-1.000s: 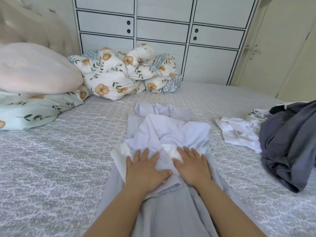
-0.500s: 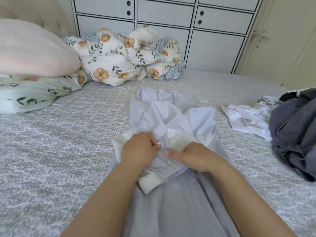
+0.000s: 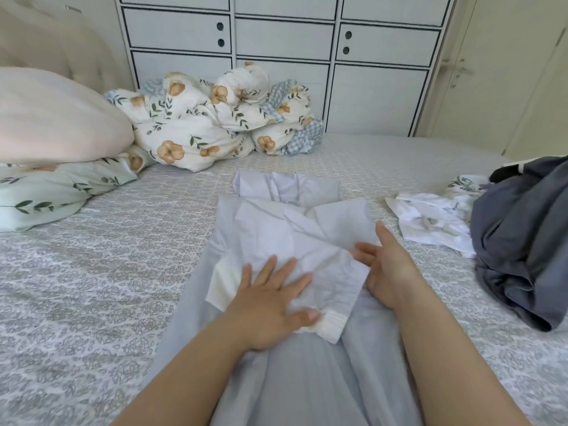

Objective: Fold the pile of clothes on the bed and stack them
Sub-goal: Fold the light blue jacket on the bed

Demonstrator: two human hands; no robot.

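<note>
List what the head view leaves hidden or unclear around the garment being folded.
- Pale garment, head view: near end hidden by the forearms and bottom edge.
- Dark grey clothes: cut off by the right edge.
- Right hand: motion-blurred, contact with the fabric unclear.

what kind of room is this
Most likely a home bedroom: a made bed with pillows and a bunched floral duvet, and white built-in cupboards behind it.
</note>
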